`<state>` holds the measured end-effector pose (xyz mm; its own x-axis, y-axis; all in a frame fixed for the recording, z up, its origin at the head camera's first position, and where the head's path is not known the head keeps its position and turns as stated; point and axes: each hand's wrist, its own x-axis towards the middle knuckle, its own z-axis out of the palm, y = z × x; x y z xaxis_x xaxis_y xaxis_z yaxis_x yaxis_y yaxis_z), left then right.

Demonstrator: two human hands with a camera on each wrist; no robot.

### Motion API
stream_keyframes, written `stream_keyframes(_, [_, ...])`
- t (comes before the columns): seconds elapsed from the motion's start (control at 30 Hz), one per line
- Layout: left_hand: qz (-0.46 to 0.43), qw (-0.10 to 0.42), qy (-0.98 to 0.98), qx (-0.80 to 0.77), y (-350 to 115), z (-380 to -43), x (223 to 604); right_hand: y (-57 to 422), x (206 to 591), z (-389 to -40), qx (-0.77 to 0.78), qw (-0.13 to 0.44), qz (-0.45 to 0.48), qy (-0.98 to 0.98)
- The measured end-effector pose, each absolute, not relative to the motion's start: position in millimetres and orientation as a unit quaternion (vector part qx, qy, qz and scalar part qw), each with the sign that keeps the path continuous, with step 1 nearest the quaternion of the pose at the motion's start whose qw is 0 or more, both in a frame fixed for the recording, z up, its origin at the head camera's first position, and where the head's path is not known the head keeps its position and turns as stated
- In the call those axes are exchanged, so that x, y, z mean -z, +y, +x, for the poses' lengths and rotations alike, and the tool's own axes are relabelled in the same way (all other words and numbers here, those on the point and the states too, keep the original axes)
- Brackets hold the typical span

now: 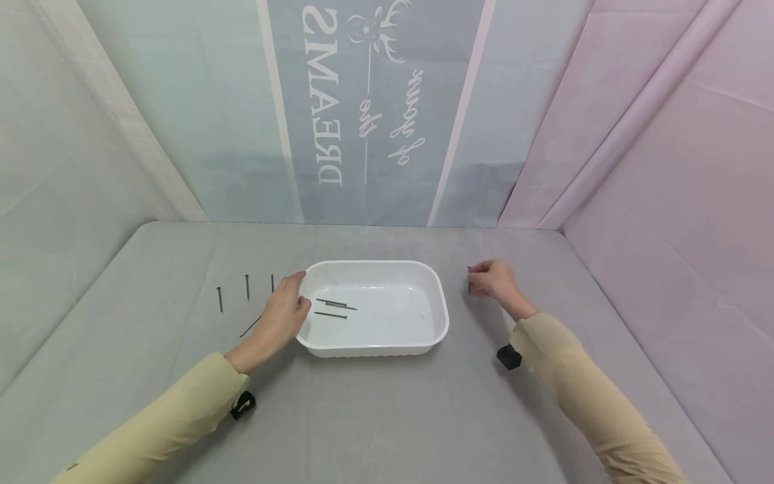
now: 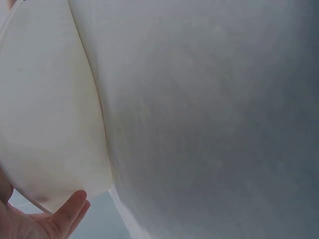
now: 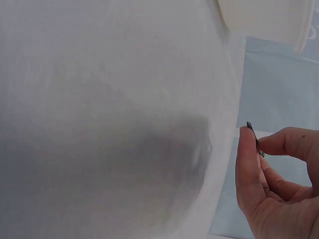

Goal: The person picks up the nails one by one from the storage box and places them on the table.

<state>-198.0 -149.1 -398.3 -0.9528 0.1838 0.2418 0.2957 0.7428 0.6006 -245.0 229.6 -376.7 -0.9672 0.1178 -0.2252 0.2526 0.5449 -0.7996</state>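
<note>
A white rectangular dish (image 1: 369, 349) stands on the grey table. Three dark nails (image 1: 330, 314) lie inside it, toward its left end. My left hand (image 1: 278, 316) grips the dish at its left rim; in the left wrist view its fingers (image 2: 72, 211) lie against the dish wall (image 2: 55, 109). To the right of the dish, my right hand (image 1: 497, 281) pinches a nail (image 3: 255, 139) between thumb and fingertips, raised off the table surface.
Left of the dish, several more nails (image 1: 220, 300) lie spread on the table (image 1: 387, 417), one partly behind my left hand. Fabric walls (image 1: 677, 202) enclose the table at the sides, and a printed curtain (image 1: 387, 202) hangs at the back.
</note>
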Motion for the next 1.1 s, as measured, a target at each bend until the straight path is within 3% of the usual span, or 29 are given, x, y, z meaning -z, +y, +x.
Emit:
stream_keyframes(0.53, [-0.126,0.076,-0.932,0.332,-150.3,-199.7,397.5,227.2,390.2,-247.7,0.465,0.108,0.151,0.865])
stream_keyframes(1.1, [-0.125,0.071,-0.932,0.334,-151.0,-201.4,394.6,227.2,395.2,-251.3,0.426,0.093,0.164,0.885])
